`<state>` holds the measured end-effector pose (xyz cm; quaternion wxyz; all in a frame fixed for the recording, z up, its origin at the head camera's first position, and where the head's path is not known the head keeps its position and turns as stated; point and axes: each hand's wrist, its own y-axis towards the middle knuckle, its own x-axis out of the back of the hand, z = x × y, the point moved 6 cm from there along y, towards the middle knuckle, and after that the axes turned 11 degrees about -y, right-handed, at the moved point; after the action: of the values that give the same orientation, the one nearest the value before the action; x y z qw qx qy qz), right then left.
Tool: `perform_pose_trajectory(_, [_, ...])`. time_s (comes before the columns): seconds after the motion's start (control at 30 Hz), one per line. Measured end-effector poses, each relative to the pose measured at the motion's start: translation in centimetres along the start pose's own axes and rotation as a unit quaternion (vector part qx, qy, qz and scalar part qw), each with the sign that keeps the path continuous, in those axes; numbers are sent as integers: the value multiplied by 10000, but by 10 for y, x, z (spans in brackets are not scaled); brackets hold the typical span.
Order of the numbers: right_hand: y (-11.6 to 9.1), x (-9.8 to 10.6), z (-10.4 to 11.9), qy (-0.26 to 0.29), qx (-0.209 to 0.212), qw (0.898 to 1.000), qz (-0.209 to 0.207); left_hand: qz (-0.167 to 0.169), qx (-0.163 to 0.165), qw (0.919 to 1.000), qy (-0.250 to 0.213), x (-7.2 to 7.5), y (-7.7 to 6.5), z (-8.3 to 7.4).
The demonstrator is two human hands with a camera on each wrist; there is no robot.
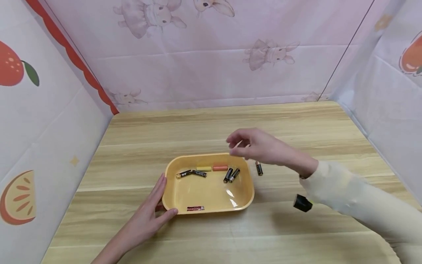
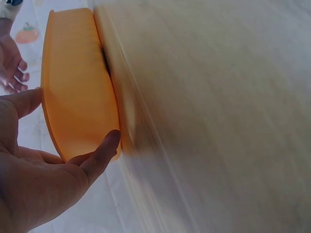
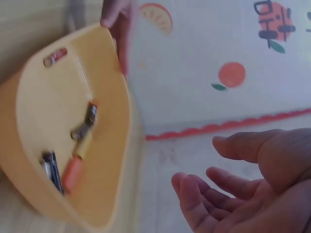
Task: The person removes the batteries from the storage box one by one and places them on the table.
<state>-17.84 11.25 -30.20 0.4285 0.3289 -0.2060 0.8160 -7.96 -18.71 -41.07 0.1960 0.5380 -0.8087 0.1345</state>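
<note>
A yellow plastic tray (image 1: 207, 210) stands on the table with several batteries inside. The left hand (image 1: 145, 220) grips its left end, thumb at the front rim and fingers along the side wall; the left wrist view shows fingertips low on the wall. Over the tray's back right corner hovers the right hand (image 1: 260, 146), fingers loosely bent, nothing between them. Inside lie black batteries (image 1: 199, 173), a yellow battery (image 1: 204, 168), an orange battery (image 1: 220, 168) and a red battery (image 1: 196, 208) near the front wall. One black battery (image 1: 259, 169) lies outside, right of the tray.
The wood-grain table (image 1: 138, 132) is walled by a pink rabbit-print sheet (image 1: 211, 77) behind and white fruit-print sheets (image 1: 56, 121) at the sides. A small black block (image 1: 302, 203) shows below the right sleeve (image 1: 349, 190).
</note>
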Motion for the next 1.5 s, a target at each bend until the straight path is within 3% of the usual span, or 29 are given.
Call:
perform_pose_trajectory(0.17, [18, -43, 11, 260, 186, 9961, 821, 1, 24, 9999, -124, 0, -2, 2])
perform_pose_trajectory(0.33, [31, -84, 13, 167, -105, 9883, 1511, 41, 70, 9996, -284, -2, -3, 3])
perform_pose_trajectory(0.67, [44, -142, 11, -285, -397, 9743, 2200, 78, 102, 9994, -325, -2, 0, 1])
perform_pose_trajectory(0.87, [44, -156, 10, -70, -398, 9738, 2239, 83, 84, 9997, -190, -1, 0, -2])
perform_pose_trajectory(1.07, [40, -167, 13, 313, -205, 9662, 2549, 154, 190, 9996, -153, -2, 0, -2])
perform_pose_trajectory(1.27, [41, -172, 15, 54, 89, 9660, 2584, 91, 110, 9999, 16, -1, 1, -2])
perform_pose_trajectory(1.5, [40, -175, 13, -2, 148, 9631, 2686, 25, 4, 9997, 231, -1, -1, -3])
